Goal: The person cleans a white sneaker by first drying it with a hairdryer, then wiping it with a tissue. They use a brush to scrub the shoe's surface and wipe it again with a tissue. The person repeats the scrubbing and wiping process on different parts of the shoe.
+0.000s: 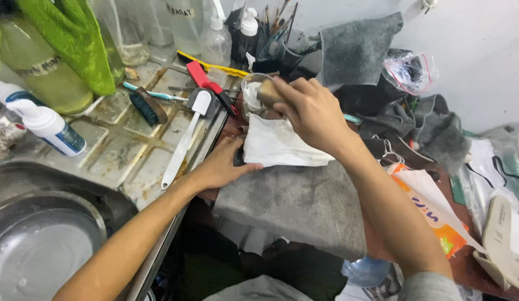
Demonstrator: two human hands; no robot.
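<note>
My right hand (307,109) grips a wooden-handled brush (266,92), its head dipped into a small clear glass container (250,96) at the back of the workspace. My left hand (225,165) rests flat on the edge of a white cloth (276,146), pressing it down. That cloth lies on a grey towel (296,203) spread over the table's front. What lies under the white cloth is hidden.
A metal draining board (117,153) on the left carries brushes, a white-handled brush (184,142), a red brush (206,81) and spray bottles (47,125). A sink basin (36,245) is at lower left. Grey rags (357,50), plastic bags and a shoe sole (502,228) crowd the right.
</note>
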